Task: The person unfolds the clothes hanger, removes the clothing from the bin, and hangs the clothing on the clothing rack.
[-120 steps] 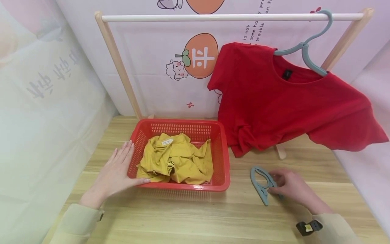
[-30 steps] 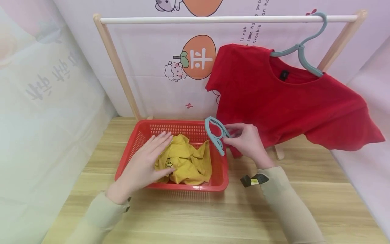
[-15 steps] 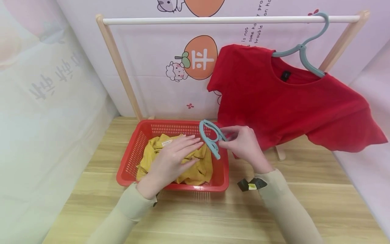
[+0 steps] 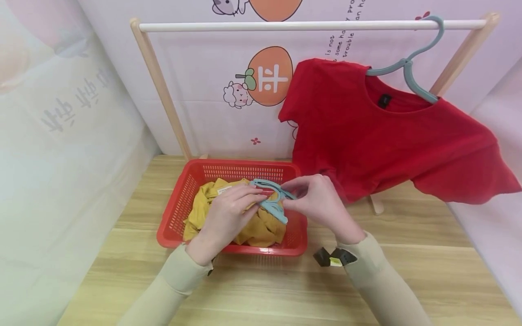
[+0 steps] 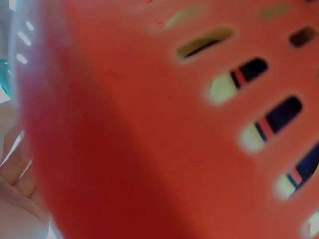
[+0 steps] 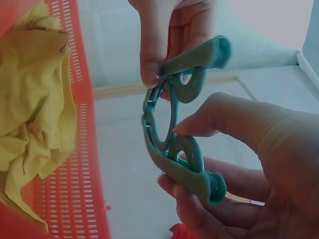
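A folded blue-green plastic clothes hanger (image 4: pixel 275 213) is held above the red basket (image 4: pixel 302 228). My left hand (image 4: pixel 230 213) pinches one arm of it between thumb and fingers. The other arm is gripped by my right hand (image 4: pixel 320 201), and the right wrist view shows the folding hanger (image 6: pixel 192 177) between both hands. Below, a crumpled yellow garment (image 4: pixel 199 213) with a white tag lies in the basket, partly covered by my left hand. Basket wall (image 5: pixel 129 149) fills most of the left wrist view.
Behind stands a clothes rack with a white rod (image 4: pixel 244 26) and wooden posts. On its right side a red T-shirt (image 4: pixel 387 140) hangs from a similar hanger (image 4: pixel 413 81). The wooden tabletop (image 4: pixel 261 290) reaches toward me, with patterned cloth walls around it.
My right hand has lifted the hanger from the table and brought it left over the basket. My left hand has left the basket's rim, moved right and taken hold of the hanger.
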The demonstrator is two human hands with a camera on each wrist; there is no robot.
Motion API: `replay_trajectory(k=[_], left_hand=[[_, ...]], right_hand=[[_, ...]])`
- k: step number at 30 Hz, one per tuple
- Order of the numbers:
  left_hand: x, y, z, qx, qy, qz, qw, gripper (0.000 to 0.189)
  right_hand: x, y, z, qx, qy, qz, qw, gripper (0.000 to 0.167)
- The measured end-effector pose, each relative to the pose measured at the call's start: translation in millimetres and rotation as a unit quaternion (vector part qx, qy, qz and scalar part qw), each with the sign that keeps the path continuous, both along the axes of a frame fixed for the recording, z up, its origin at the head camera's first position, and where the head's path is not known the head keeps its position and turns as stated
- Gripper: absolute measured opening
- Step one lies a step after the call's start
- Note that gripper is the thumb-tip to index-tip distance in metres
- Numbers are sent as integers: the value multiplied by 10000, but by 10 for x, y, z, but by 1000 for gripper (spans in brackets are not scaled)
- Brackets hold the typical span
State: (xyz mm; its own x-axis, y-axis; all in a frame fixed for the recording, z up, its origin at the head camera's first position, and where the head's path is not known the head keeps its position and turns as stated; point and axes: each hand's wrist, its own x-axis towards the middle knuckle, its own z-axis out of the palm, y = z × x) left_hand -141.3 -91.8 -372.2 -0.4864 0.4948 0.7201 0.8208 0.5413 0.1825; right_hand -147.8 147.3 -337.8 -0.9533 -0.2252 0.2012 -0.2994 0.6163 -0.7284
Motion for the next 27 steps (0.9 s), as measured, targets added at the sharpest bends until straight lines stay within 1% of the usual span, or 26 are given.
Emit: replay_trajectory(k=[3,6,11,15,19,21,23,25,27], left_hand=[[18,-17,7,88,-67,38,9999,31],[27,-32,13,143,-62,80,9998,30],[39,-44,8,227,-98,152,9996,29],[47,-43,-8,356,-303,180,9987,26],[37,-41,-28,699,-656,128,9953,23],[24,-44,-44,959,-922,55,9911,21],[15,-46,-61,1243,-1296,32,9837,18],[12,-44,-74,1548,-1795,25,9715,15],[14,-39,-80,1808,-2328,47,9555,14]], right_hand=[[21,-8,12,3,27,57,10000,20],[28,-4,20,-33,110,106,9999,16],[34,7,33,-266,225,209,9992,15],[45,20,55,-500,132,240,9984,14],[62,33,88,-790,-33,238,9966,15],[64,42,98,-964,-106,267,9949,17],[62,53,109,-1159,-187,349,9925,19],[50,69,111,-1346,-260,467,9895,21],[34,85,113,-1490,-305,600,9865,22]])
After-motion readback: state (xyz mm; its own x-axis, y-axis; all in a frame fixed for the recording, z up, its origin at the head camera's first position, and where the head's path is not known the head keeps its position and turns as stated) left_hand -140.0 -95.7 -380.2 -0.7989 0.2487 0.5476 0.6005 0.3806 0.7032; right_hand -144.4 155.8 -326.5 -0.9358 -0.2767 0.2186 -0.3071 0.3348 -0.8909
